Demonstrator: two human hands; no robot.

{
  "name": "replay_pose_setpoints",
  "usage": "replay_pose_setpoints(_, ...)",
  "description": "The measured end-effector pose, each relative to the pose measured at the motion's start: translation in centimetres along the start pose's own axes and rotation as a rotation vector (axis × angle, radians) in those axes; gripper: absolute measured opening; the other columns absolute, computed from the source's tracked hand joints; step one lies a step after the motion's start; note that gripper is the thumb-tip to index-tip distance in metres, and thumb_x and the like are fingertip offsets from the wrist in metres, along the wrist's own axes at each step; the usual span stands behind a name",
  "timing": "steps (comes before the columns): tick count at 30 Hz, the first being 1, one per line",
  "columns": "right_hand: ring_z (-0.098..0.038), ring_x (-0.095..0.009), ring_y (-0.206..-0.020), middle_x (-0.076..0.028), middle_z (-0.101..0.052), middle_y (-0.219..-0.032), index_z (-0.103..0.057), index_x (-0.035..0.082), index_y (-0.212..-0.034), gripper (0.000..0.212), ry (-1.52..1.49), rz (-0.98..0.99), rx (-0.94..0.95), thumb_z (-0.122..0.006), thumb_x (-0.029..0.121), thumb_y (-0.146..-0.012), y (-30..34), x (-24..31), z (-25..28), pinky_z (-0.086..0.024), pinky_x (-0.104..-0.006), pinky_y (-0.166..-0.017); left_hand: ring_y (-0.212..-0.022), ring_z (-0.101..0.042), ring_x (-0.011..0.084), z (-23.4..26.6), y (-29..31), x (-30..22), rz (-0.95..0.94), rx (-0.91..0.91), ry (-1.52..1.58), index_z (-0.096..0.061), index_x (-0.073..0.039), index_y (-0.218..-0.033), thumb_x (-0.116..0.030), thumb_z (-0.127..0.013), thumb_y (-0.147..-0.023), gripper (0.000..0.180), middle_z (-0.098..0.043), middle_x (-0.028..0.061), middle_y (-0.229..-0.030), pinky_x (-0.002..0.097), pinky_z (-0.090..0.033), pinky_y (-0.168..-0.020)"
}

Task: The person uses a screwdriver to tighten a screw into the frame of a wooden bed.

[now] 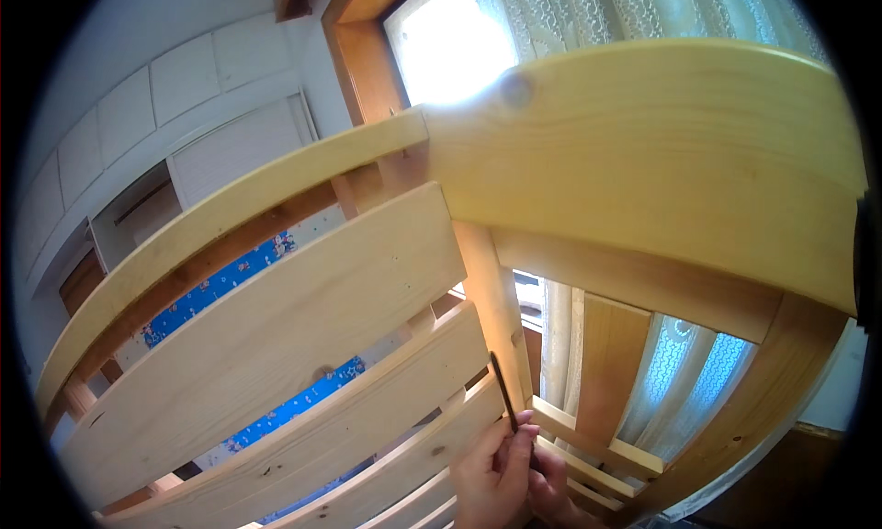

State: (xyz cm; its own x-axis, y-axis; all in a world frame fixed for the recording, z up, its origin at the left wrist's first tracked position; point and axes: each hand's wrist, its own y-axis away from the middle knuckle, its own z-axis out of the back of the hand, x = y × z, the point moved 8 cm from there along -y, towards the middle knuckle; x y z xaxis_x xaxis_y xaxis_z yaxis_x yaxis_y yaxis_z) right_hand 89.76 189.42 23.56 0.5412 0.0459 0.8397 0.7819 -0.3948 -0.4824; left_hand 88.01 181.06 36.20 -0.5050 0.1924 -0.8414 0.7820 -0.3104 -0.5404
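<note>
A thin dark rod (502,382) points up and slightly left from between my hands, its tip in front of a wooden post (494,299). Its lower end is hidden by fingers, so its exact kind cannot be told. My left hand (489,483) is closed in a pinch around that lower end. Pressed against it on the right, my right hand (551,488) has curled fingers, partly covered by the left; what they hold is hidden. Pale wooden slats (395,359) of a bed-like frame end just left of the post.
A broad varnished board (661,152) crosses above my hands. Lower right are a wooden leg (744,410) and short rails (588,446). Behind are a bright window (455,47), lace curtains (625,15), white cabinets (184,79) and blue patterned fabric (216,286).
</note>
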Motion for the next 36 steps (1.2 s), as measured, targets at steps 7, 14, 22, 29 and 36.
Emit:
replay_pose_setpoints(7,-0.053,-0.01,-0.07,-0.003,-0.057,-0.076,-0.057,-0.004,-0.09,0.027,-0.029,-0.043,-0.134,-0.056,0.022,-0.084,2.5,-1.4,1.1,-0.043,-0.0245,-0.063,-0.061,-0.051,0.0065,-0.6,1.3,0.4,0.015,0.109,-0.156,-0.06,0.0,-0.104,-0.004,-0.054,-0.088,0.018,-0.061,0.0027,-0.079,0.0198,-0.043,-0.054)
replay_pose_setpoints(14,-0.048,-0.008,-0.064,0.0,-0.053,-0.07,-0.055,-0.001,-0.088,0.03,-0.049,-0.047,-0.15,-0.06,0.028,-0.081,2.5,-1.6,0.9,-0.04,-0.0235,-0.055,-0.067,-0.058,0.0137,0.0,1.7,1.5,0.068,0.113,-0.167,-0.061,-0.001,-0.105,-0.01,-0.056,-0.086,0.021,-0.064,0.0091,-0.082,0.0248,-0.046,-0.061)
replay_pose_setpoints(22,-0.046,-0.007,-0.063,0.002,-0.05,-0.068,-0.054,-0.001,-0.086,0.035,-0.069,-0.033,-0.198,-0.057,0.034,-0.083,1.4,-0.1,-0.5,-0.038,-0.0229,-0.055,-0.067,-0.06,0.0209,1.0,0.7,-0.4,0.005,0.134,-0.143,-0.061,-0.003,-0.104,-0.013,-0.057,-0.085,0.022,-0.062,0.013,-0.081,0.0297,-0.047,-0.061)
replay_pose_setpoints(29,-0.047,-0.008,-0.071,-0.001,-0.051,-0.08,-0.053,0.0,-0.094,0.022,-0.163,0.026,-0.321,-0.052,0.021,-0.088,-0.8,2.7,-3.2,-0.038,-0.0217,-0.06,-0.075,-0.057,0.0331,2.2,0.4,-2.4,-0.233,0.18,-0.171,-0.061,-0.004,-0.099,-0.013,-0.057,-0.081,0.02,-0.059,0.0165,-0.081,0.0395,-0.045,-0.067)
replay_pose_setpoints(36,-0.047,-0.011,-0.085,-0.004,-0.05,-0.093,-0.049,0.001,-0.104,0.024,-0.12,0.009,-0.278,-0.052,0.019,-0.089,-4.5,2.0,-5.1,-0.037,-0.0233,-0.071,-0.076,-0.058,0.0321,4.3,-1.3,-3.4,-0.443,0.188,-0.198,-0.061,-0.002,-0.099,-0.011,-0.057,-0.08,0.021,-0.06,0.0162,-0.083,0.0383,-0.046,-0.069)
